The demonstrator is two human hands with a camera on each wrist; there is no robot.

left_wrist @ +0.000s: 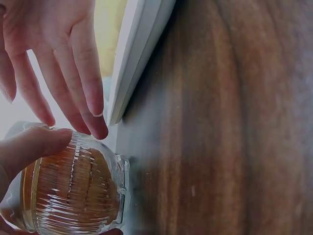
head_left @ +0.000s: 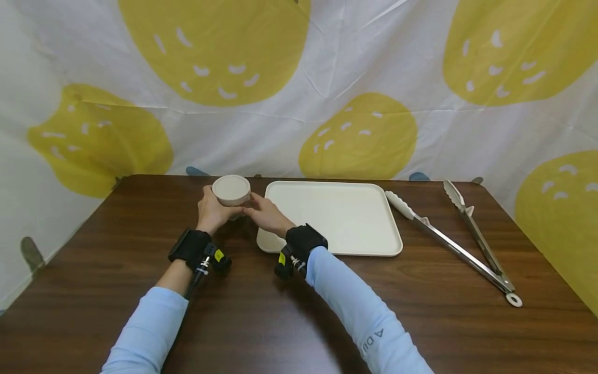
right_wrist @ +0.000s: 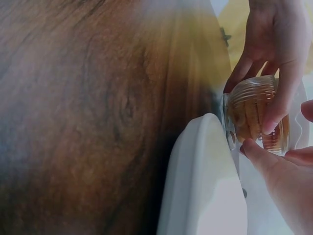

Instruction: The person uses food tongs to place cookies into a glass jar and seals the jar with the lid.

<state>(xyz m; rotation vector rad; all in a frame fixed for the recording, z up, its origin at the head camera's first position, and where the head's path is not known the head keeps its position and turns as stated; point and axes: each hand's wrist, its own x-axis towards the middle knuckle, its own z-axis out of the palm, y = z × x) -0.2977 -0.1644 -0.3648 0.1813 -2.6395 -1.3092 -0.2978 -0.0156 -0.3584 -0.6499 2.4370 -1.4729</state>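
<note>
A ribbed clear glass jar (left_wrist: 78, 191) with brown contents stands at the back of the table, left of the tray, topped by a pale round lid (head_left: 231, 188). My left hand (head_left: 214, 212) grips it, thumb across one side and fingers round the other. From the right, my right hand (head_left: 267, 213) reaches to the jar. Its fingers (left_wrist: 83, 73) look nearly straight in the left wrist view, the tips at the glass. In the right wrist view, one digit of the right hand (right_wrist: 274, 171) touches the jar's side near its base.
An off-white rectangular tray (head_left: 334, 218) lies right of the jar, beneath my right wrist. Long metal tongs (head_left: 460, 252) with pale tips lie spread farther right on the dark wooden table (head_left: 261, 332). A white cloth (head_left: 261, 135) with yellow shapes hangs behind the table.
</note>
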